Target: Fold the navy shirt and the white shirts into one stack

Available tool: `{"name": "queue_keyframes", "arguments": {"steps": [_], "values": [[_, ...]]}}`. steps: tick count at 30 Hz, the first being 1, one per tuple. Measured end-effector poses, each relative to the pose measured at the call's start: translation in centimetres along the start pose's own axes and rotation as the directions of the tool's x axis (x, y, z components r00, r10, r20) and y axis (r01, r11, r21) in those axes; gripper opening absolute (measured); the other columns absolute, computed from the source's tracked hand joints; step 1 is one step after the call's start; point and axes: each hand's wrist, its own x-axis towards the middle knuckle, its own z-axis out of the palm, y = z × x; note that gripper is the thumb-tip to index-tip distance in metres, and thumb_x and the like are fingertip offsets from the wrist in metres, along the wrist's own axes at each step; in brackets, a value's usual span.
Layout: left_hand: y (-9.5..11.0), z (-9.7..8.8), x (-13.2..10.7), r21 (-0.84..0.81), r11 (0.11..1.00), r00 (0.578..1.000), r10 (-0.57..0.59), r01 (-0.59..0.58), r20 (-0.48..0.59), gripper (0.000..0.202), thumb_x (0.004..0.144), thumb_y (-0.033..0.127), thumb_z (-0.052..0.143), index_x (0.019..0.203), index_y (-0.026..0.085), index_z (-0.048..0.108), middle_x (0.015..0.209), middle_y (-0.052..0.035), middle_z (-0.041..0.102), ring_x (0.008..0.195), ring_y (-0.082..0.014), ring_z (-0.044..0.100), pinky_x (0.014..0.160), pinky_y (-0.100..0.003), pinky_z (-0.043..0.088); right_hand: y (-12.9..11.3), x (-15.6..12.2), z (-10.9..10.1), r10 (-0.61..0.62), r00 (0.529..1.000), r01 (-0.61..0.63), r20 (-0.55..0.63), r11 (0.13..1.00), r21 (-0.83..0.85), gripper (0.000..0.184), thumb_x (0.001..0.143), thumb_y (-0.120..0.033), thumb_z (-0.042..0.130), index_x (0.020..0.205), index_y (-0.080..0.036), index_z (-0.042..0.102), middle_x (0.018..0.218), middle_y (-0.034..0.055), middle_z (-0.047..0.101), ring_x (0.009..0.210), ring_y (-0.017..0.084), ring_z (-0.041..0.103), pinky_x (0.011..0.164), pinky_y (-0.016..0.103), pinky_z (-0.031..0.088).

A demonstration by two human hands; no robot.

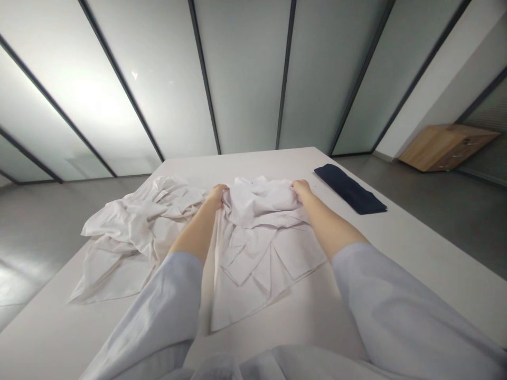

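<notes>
A crumpled white garment (253, 232) lies spread over the middle of a white table (420, 248). My left hand (218, 194) is closed on a bunch of its fabric near the far middle. My right hand (301, 189) is closed on the fabric a little to the right, at about the same distance. Both arms reach forward in pale blue sleeves. A second heap of white cloth (127, 232) trails off to the left, touching the first; whether it is a separate piece I cannot tell.
A folded dark navy cloth (350, 188) lies flat at the far right of the table. Frosted glass panels with dark frames stand behind the table. A low wooden cabinet (446, 146) sits on the grey floor at the far right.
</notes>
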Motion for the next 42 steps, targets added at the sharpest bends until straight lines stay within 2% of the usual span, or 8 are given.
{"name": "queue_keyframes", "arguments": {"steps": [4,7,10,14,19,28,34,42], "values": [[2.7,-0.9,1.2,0.289,0.94,0.973,0.212,-0.179,-0.087,0.036,0.055,0.015,0.06,0.09,0.021,0.057,0.08,-0.0022,0.064,0.084,-0.0229,0.066,0.073,-0.033,0.053,-1.3,1.2,-1.0,-0.02,0.997,0.018,-0.076,0.999,-0.039,0.045,0.069,-0.017,0.05,0.113,-0.014,0.062,0.085,0.0066,0.067,0.084,0.022,0.061,0.075,0.03,0.048],[3.8,-0.7,0.6,0.723,0.662,0.901,0.413,-0.198,-0.132,0.058,0.062,0.018,0.061,0.119,0.018,0.054,0.127,-0.0146,0.058,0.126,-0.0321,0.049,0.1,-0.044,0.043,-2.7,0.7,-0.9,-0.138,0.985,0.115,-0.106,0.974,-0.197,0.06,0.079,-0.023,0.048,0.138,-0.013,0.045,0.121,0.0146,0.061,0.11,0.027,0.056,0.095,0.037,0.042],[3.5,-0.3,-1.1,0.938,0.301,0.877,0.48,-0.174,0.008,0.063,0.073,0.025,0.06,0.134,0.016,0.047,0.148,-0.0174,0.041,0.141,-0.0342,0.03,0.112,-0.047,0.029,-3.6,-1.1,-0.5,-0.229,0.971,0.183,-0.068,0.894,-0.408,0.058,0.085,-0.029,0.047,0.139,-0.01,0.043,0.135,0.02,0.053,0.121,0.032,0.048,0.099,0.042,0.037],[1.5,0.7,-3.9,0.942,0.089,0.898,0.341,-0.324,0.277,0.043,0.081,0.03,0.053,0.122,0.02,0.06,0.13,-0.0129,0.059,0.124,-0.0299,0.049,0.106,-0.041,0.037,-3.9,-4.7,0.0,-0.324,0.933,0.354,0.155,0.756,-0.551,0.035,0.088,-0.026,0.044,0.116,-0.016,0.063,0.117,0.014,0.066,0.109,0.027,0.056,0.091,0.033,0.039],[-1.3,1.0,-6.9,0.932,0.055,0.929,0.111,-0.359,0.352,0.035,0.08,0.044,0.058,0.105,0.02,0.066,0.118,-0.0144,0.063,0.118,-0.0329,0.053,0.101,-0.042,0.039,-3.8,-8.9,0.2,-0.239,0.881,0.459,0.408,0.64,-0.616,0.028,0.091,-0.035,0.047,0.098,-0.02,0.07,0.102,0.0098,0.072,0.094,0.023,0.063,0.077,0.028,0.041],[-2.7,1.0,-8.3,0.937,0.036,0.934,-0.07,-0.349,0.35,0.059,0.082,0.065,0.051,0.119,0.019,0.058,0.144,-0.0232,0.044,0.137,-0.0433,0.033,0.106,-0.059,0.027,-3.5,-12.5,0.5,-0.12,0.779,0.582,0.615,0.503,-0.639,0.066,0.086,-0.068,0.046,0.125,-0.016,0.059,0.132,0.0202,0.057,0.122,0.035,0.051,0.098,0.046,0.038],[-2.2,0.5,-6.0,0.92,0.014,0.92,-0.016,-0.391,0.391,0.061,0.086,0.053,0.05,0.138,0.022,0.044,0.157,-0.017,0.029,0.146,-0.0342,0.022,0.114,-0.053,0.016,-2.2,-11.0,2.8,-0.148,0.838,0.517,0.526,0.523,-0.677,0.071,0.091,-0.065,0.037,0.139,-0.014,0.046,0.149,0.0231,0.038,0.136,0.038,0.034,0.107,0.056,0.025],[-1.9,0.9,-8.1,0.946,0.006,0.941,0.102,-0.324,0.322,0.06,0.085,0.053,0.048,0.135,0.019,0.049,0.142,-0.0182,0.048,0.134,-0.0348,0.04,0.108,-0.047,0.032,-2.9,-7.3,5.5,-0.148,0.888,0.43,0.436,0.601,-0.674,0.061,0.093,-0.054,0.038,0.138,-0.014,0.048,0.15,0.021,0.038,0.137,0.037,0.033,0.109,0.057,0.022]]}}
